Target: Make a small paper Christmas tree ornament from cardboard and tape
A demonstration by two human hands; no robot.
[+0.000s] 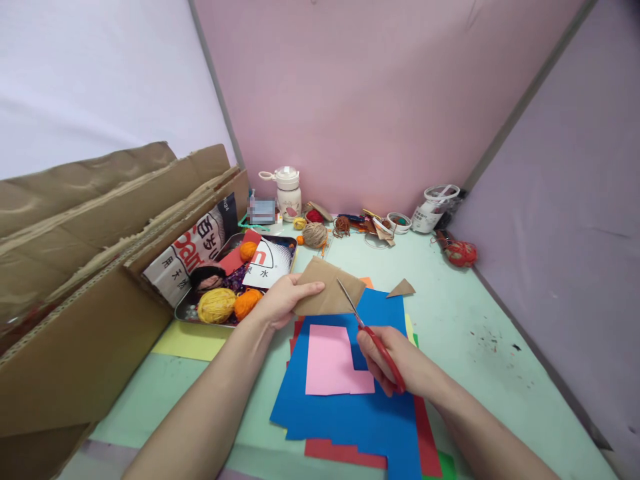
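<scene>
My left hand grips the left side of a brown cardboard piece, thumb on top. In my right hand are red-handled scissors, their blades reaching over the right part of the cardboard; whether the blades are parted is hard to make out. Beneath my hands lies a blue sheet with stepped, cut edges. On it rests a pink L-shaped paper piece. A small brown cardboard scrap lies at the blue sheet's upper right corner.
Large cardboard sheets stand along the left. A tray holds yarn balls and paper pieces. At the back are a white bottle, a beige yarn ball, tape and a white tub. A red bundle sits right.
</scene>
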